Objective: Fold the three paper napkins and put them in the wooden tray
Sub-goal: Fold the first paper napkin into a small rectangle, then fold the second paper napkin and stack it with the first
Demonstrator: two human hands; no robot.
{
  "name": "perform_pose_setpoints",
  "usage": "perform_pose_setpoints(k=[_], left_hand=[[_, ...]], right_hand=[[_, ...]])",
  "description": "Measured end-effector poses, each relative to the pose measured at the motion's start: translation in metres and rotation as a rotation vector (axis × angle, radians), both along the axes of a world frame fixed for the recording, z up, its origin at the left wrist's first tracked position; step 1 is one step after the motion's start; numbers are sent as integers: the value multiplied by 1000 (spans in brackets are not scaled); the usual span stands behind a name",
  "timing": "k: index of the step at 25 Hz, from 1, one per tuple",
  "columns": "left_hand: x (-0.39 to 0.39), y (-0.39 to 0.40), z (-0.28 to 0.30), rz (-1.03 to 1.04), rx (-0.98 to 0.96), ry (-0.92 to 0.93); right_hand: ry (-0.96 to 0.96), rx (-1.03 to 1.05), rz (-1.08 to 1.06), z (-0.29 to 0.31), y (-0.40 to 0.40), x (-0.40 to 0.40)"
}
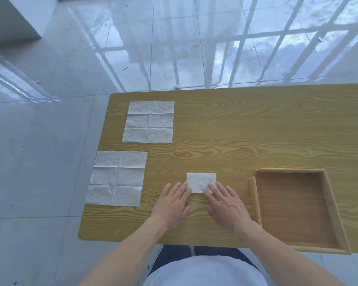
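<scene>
A small folded white napkin (pixel 201 180) lies flat on the wooden table (pixel 246 129), near its front edge. My left hand (pixel 173 205) lies flat with its fingertips on the napkin's near left corner. My right hand (pixel 225 205) presses flat on the near right part of it. Neither hand grips anything. Two unfolded white napkins lie spread out on the left: one at the back (pixel 149 121), one nearer (pixel 117 177) that overhangs the table's left edge. The wooden tray (pixel 254 195) sits at the front right with nothing in it.
Shiny grey floor tiles (pixel 39 162) surround the table on the left and behind. The tray's front right corner reaches the table's front edge. My body and legs are close against the front edge.
</scene>
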State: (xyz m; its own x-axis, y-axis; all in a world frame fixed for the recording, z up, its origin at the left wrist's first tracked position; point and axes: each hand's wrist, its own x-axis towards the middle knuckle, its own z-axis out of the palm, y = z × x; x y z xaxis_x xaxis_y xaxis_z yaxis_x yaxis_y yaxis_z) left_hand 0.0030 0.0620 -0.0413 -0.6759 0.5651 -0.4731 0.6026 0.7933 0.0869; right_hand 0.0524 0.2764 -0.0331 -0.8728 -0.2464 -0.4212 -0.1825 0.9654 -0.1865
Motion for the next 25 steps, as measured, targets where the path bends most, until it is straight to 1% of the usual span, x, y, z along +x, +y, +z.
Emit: perform_pose_setpoints(k=[4,8,12,16,21,25], left_hand=[[9,-16,22,151,124,-51],[22,-49,33,241,132,-34],[27,-95,38,270,67,-30],[19,-146,41,289,30,-14],[-1,-219,37,266,38,-12],[-23,-269,29,205,78,-13]], right_hand=[[40,-20,96,18,-5,-8],[43,-28,162,27,-20,-12],[68,-6,211,33,-42,-15],[69,-6,209,32,-76,-18],[32,-28,157,26,-146,-27],[13,-36,93,21,-200,-28]])
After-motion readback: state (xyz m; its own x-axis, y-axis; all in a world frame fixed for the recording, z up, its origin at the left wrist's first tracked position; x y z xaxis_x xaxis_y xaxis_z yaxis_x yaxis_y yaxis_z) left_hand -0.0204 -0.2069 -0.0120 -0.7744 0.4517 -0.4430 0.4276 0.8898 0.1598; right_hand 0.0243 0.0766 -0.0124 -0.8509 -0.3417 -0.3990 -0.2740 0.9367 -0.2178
